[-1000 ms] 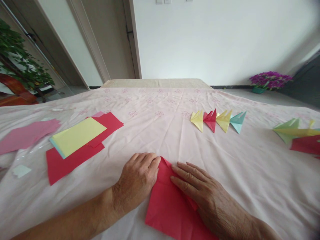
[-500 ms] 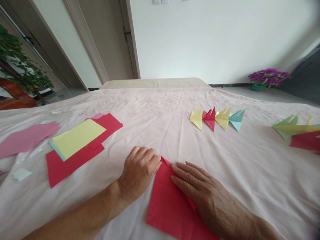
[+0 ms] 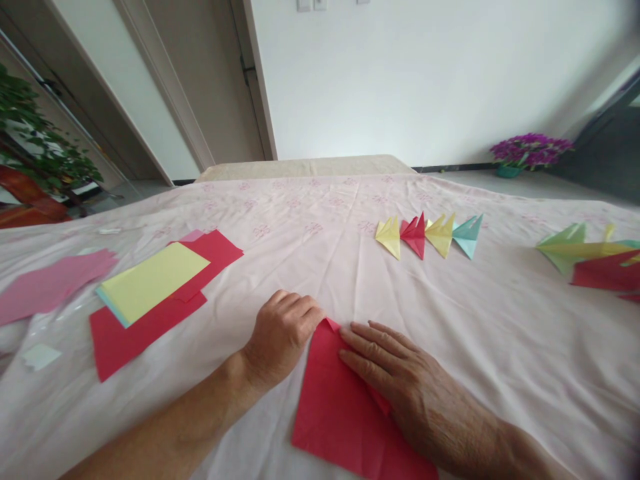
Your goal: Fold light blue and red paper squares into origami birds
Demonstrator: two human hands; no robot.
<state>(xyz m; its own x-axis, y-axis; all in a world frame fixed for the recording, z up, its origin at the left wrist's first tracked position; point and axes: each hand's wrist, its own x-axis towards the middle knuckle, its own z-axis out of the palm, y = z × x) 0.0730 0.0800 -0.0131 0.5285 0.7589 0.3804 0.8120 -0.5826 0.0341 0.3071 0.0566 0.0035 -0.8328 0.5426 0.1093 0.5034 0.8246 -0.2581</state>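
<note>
A sheet of red paper (image 3: pixel 335 413) lies in front of me with a narrow fold along its upper right edge. Curled at its top corner, my left hand (image 3: pixel 284 333) is closed, with the fingertips at the paper's tip. My right hand (image 3: pixel 405 380) rests flat on the folded right edge, its fingers stretched out towards the top corner. The palm covers part of the fold and the paper's right side. The paper's lower edge runs out of the picture.
Yellow paper sheets (image 3: pixel 155 283) lie on red sheets (image 3: pixel 145 343) at the left, beside pink sheets (image 3: pixel 55 283). A row of folded paper pieces (image 3: pixel 440 235) stands at the back right. More folded pieces (image 3: pixel 605 267) lie at the right edge. A patterned cloth (image 3: pixel 310 260) covers the table.
The view has shifted slightly. My left hand is still at the top corner, and my right hand stays pressed on the fold with hardly any movement.
</note>
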